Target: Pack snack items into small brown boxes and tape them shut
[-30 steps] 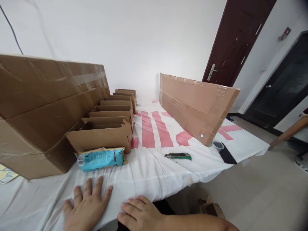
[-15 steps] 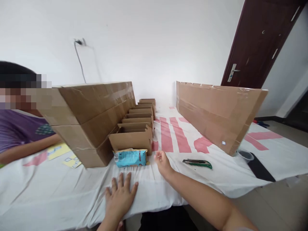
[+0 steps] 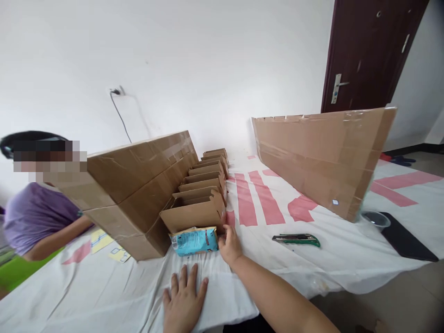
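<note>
A light-blue packet (image 3: 194, 241) with printing lies on the white cloth, in front of the nearest of several open cardboard boxes (image 3: 192, 215). At the packet's right end is my right hand (image 3: 230, 246), its fingers loosely bent and a little apart, close to or touching the end of the packet and the box's lower corner. My left hand (image 3: 184, 296) rests flat on the cloth just below the packet, fingers spread, holding nothing. Right of my right hand lies a green utility knife (image 3: 297, 239).
A tall cardboard wall (image 3: 138, 185) stands left of the boxes, and another cardboard panel (image 3: 312, 157) on the right. A clear plastic cup (image 3: 376, 219) and a black flat object (image 3: 409, 238) lie at the right. A person (image 3: 52, 217) sits at the left beside yellow cards (image 3: 101, 240).
My right hand has come up against the packet's right end. My left hand stays flat on the cloth. The whole view has shifted slightly.
</note>
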A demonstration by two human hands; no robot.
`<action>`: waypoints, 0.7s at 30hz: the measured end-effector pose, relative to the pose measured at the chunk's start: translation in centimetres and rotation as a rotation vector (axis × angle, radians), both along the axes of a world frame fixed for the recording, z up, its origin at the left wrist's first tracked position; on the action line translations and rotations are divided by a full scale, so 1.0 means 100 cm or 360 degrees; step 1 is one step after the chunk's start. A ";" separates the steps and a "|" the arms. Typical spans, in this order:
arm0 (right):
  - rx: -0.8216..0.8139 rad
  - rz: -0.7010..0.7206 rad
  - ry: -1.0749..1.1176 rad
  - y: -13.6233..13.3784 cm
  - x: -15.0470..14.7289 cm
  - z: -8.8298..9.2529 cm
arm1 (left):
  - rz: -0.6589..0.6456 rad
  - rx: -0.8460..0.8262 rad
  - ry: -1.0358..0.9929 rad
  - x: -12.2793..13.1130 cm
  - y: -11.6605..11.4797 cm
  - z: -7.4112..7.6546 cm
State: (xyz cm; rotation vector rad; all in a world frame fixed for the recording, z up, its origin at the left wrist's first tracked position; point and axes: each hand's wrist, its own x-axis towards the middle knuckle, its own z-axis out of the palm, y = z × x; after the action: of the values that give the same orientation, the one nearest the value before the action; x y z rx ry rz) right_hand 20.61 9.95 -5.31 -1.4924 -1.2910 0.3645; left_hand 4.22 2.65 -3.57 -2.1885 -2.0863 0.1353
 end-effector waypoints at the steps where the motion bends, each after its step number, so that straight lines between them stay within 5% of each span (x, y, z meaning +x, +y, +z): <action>1: 0.0012 0.0031 -0.0013 0.000 0.000 0.001 | 0.0006 -0.0024 0.0015 0.001 -0.001 0.002; 15: 0.0038 0.0148 -0.0010 -0.001 0.003 0.003 | 0.0008 0.0012 -0.0086 0.002 -0.002 0.002; 21: 0.0044 0.0144 -0.0002 0.000 0.004 0.002 | -0.0121 0.0209 -0.0309 -0.005 0.000 -0.011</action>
State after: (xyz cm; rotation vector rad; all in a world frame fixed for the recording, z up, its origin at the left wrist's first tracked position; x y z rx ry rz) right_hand 21.06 9.93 -5.09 -1.4146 -1.3621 0.4032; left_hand 3.72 2.63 -4.71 -2.2777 -2.0354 -0.2228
